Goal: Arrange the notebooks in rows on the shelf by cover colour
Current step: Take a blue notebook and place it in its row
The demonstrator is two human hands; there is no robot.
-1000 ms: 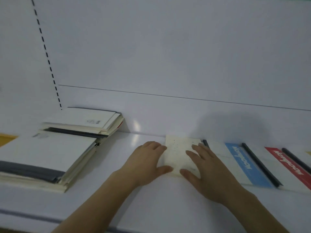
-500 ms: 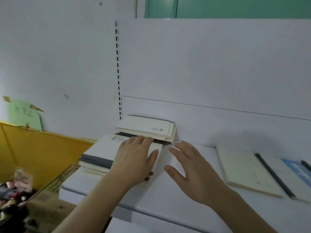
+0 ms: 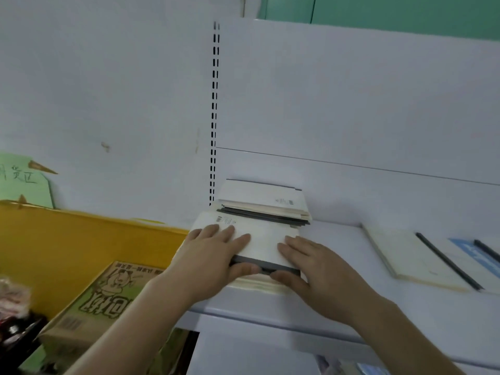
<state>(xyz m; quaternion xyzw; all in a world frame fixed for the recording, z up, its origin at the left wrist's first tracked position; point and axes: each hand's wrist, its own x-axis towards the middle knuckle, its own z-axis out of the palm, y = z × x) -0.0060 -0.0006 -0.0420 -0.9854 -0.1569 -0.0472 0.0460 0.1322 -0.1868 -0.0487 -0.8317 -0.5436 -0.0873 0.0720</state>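
Two piles of notebooks lie at the left end of the white shelf. On the near pile, the top notebook is white with a dark grey spine. My left hand grips its left part, fingers on the cover and thumb at the spine edge. My right hand grips its right part the same way. The far pile leans behind it, white covers over dark ones. To the right lies a cream notebook with a black spine, then a blue-striped notebook at the frame edge.
The shelf's white back panel with a slotted upright rises behind the piles. Left of the shelf stands a yellow bin, with a printed cardboard box in front. A green paper sign hangs on the wall.
My view swung left from the laid-out notebooks to the piles. Both hands left the cream notebook, moved left, and now grip the top notebook of the near pile.
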